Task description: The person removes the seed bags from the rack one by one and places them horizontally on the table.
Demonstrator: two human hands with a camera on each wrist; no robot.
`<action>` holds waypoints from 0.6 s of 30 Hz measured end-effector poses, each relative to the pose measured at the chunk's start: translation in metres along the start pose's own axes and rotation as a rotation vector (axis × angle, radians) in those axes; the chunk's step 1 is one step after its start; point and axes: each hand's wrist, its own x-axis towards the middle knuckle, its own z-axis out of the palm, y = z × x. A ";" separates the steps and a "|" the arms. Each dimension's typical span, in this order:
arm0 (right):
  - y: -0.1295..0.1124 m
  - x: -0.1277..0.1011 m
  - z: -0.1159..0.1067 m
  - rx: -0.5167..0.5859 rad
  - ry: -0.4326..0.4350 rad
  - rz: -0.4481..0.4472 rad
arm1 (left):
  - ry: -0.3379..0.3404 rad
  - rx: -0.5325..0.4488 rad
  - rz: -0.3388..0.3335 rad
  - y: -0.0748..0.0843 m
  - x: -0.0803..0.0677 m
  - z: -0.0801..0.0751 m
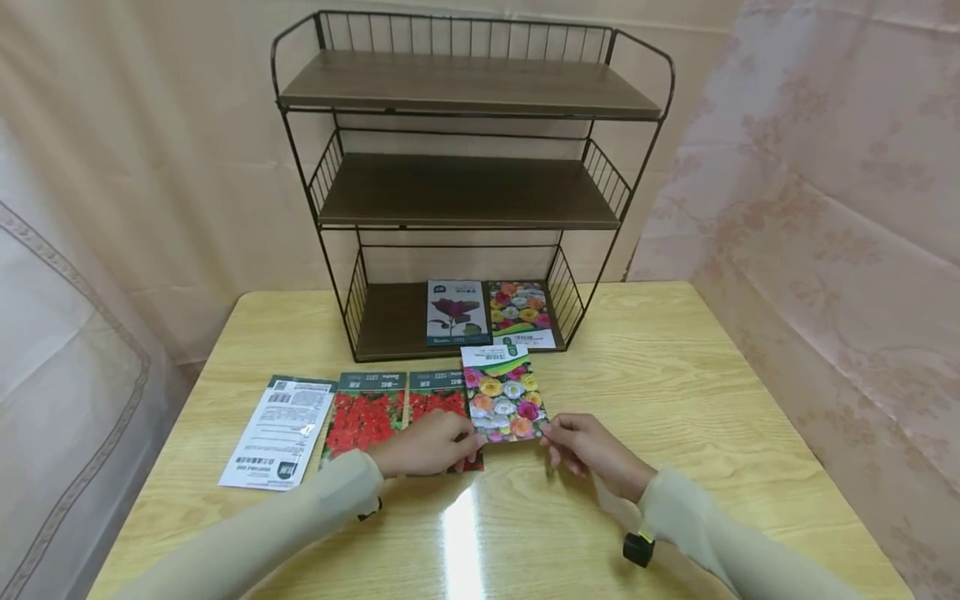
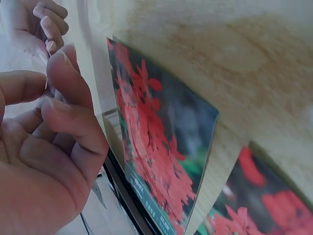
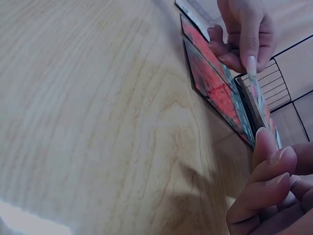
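Both forearms in pale sleeves enter from the near edge of the wooden table (image 1: 675, 367). Left hand (image 1: 427, 446) and right hand (image 1: 588, 450) pinch the near corners of one flower packet (image 1: 504, 398), thumb and fingertips closed on its lower edge, the remaining fingers loosely curled. The packet is lifted off the table at a slant, its far end towards the wire shelf (image 1: 465, 192), and it sits just in front of the shelf's bottom tier.

Risk, as judged: the grip is on two corners only, so the thin packet could bow or slip from one side if either pinch loosens. Its left edge overlaps the nearer red packet (image 1: 442, 407); a careless move could drag that one out of line with its red neighbour (image 1: 365, 415). The left hand also rests over the red packet's near end.

Condition of the held packet: flat, glossy, printed with pink, yellow, white and orange blooms, with a white and green band at the far end. No creases or tears are visible. Contents cannot be determined.

Elsewhere: two packets (image 1: 491, 312) lie on the bottom tier, and a white-backed packet (image 1: 279, 432) lies at the left end of the row.
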 end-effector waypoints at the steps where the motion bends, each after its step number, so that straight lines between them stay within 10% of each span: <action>1: 0.000 -0.002 0.000 0.005 0.002 0.005 | -0.003 0.002 0.004 0.001 0.001 0.001; 18: 0.011 -0.016 -0.003 0.043 0.005 0.034 | -0.050 0.017 0.001 0.004 0.008 0.013</action>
